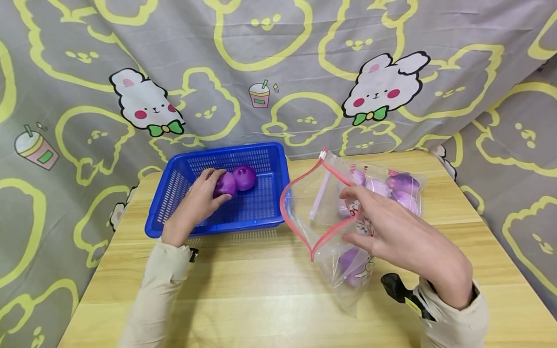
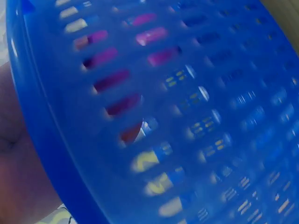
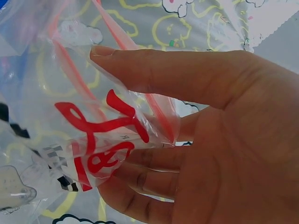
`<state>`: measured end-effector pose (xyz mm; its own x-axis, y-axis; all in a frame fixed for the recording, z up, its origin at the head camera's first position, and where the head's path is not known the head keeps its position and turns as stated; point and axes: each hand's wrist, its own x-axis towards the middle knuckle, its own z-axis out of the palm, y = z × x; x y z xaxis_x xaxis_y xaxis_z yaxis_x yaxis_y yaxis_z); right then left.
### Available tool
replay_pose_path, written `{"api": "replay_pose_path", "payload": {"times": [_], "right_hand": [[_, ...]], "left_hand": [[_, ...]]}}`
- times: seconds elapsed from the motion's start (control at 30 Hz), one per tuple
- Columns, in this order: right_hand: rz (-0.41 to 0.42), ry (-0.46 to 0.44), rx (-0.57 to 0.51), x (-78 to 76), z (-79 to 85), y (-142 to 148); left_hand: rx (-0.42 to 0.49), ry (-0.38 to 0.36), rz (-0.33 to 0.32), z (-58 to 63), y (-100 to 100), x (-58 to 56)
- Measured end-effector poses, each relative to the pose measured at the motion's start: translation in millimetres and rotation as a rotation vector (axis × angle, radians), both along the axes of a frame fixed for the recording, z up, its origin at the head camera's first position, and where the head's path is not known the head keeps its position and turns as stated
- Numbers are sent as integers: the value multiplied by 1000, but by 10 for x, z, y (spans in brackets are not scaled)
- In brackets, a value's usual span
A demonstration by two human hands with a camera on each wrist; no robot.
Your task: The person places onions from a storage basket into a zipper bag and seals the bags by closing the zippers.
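Note:
My left hand (image 1: pixel 193 203) reaches into a blue plastic basket (image 1: pixel 243 224) and grips a purple ball (image 1: pixel 227 184). Beside that ball, against it, lies a second purple ball (image 1: pixel 244 177). In the left wrist view the slotted basket wall (image 2: pixel 60 121) hides most of the hand; purple shows through the slots. My right hand (image 1: pixel 398 232) holds the rim of a clear zip bag (image 1: pixel 300 195) with a pink-red seal, thumb on one side and fingers on the other in the right wrist view. The bag's mouth gapes towards the basket. Several purple balls (image 1: pixel 404 199) are inside it.
The basket and the bag stand on a light wooden table (image 1: pixel 248 290). Behind and around it hangs a grey curtain (image 1: pixel 300 67) printed with yellow outlines and white rabbits. A white slider (image 1: pixel 323 154) sits at the bag's upper corner.

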<state>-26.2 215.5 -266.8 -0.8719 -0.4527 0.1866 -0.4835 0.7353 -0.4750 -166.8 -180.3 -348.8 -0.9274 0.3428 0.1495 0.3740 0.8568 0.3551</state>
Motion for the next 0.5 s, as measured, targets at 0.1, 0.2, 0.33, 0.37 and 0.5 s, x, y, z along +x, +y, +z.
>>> {"api": "replay_pose_path", "payload": {"times": [0.1,0.2,0.33,0.37,0.5], "right_hand": [[-4,-5,4,-6,1,-6],[-13,-11,7,-10,1,-14],[-17,-16,10,-19,-3,-25],[-18,-15,12,-21,-3,-26],[-23,-21,14,-24,4,-25]], "left_hand": [[17,3,-2,4,59,-2],[31,4,1,17,122,-1],[49,23,-5,68,213,21],[57,30,-7,84,236,31],[94,49,-9,158,333,76]]}}
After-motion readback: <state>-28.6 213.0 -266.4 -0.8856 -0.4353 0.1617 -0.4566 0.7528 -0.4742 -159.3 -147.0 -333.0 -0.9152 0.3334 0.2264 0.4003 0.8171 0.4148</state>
